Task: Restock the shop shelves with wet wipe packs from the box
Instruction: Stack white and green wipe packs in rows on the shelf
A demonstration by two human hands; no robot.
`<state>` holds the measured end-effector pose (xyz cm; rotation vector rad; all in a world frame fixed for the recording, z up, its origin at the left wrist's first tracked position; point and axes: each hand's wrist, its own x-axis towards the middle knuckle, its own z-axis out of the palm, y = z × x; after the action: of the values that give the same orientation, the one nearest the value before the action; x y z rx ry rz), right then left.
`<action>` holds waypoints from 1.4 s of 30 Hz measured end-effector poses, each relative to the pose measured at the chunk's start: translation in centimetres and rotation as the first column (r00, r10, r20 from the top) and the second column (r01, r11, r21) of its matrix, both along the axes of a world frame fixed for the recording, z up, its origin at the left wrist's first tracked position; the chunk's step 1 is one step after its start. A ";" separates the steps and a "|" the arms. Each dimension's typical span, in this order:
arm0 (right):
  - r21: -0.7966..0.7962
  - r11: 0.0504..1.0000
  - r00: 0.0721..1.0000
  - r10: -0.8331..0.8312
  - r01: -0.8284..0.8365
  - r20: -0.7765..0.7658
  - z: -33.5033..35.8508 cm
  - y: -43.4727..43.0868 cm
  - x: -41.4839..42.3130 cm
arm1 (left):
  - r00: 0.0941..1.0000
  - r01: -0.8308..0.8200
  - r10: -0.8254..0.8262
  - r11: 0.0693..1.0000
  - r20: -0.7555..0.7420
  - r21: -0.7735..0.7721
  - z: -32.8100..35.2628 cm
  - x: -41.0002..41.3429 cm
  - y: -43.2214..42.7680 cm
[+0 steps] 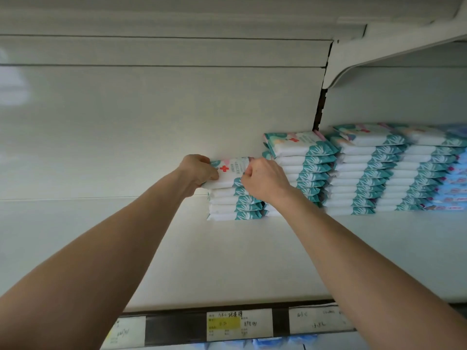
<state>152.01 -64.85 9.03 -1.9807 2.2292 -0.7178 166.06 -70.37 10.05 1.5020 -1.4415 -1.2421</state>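
Stocking up: a person's left hand (197, 173) and right hand (262, 180) settle a wet wipe pack (231, 170) on top of a short stack (235, 204) at the back of a white shelf (227, 261). The fingers of both hands are curled round the pack's short ends. The glossy film pouch is white with a teal leaf print and a red cross, and looks light, squashy and somewhat slippery. Holding it by the ends seems safest. Taller stacks (303, 170) stand just to the right, and paper price labels (238, 324) line the shelf's dark front edge.
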 end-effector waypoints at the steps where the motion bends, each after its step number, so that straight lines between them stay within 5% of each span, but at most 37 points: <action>1: 0.012 1.000 1.000 0.005 -0.005 -0.025 0.0 0.1 0.0 | 0.999 0.003 -0.002 1.000 0.051 -0.019 -0.1 -0.3 0.0; 10: 0.006 1.000 0.949 -0.026 0.030 -0.315 0.1 1.5 0.7 | 0.952 0.080 -0.040 0.990 0.304 -0.119 -0.1 -1.9 0.2; 21: 0.015 1.000 0.894 0.018 -0.012 -0.447 1.4 2.0 0.9 | 0.925 0.140 -0.167 0.985 0.340 0.102 0.2 -1.2 1.1; 42: 0.056 0.998 0.849 0.065 -0.042 -0.524 -0.8 0.4 1.5 | 0.823 0.161 -0.110 0.986 0.557 -0.043 0.4 -2.2 2.6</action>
<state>153.53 -64.45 8.25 -2.4376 2.4073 -0.1111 163.85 -67.80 10.50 1.8147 -1.9787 -0.8269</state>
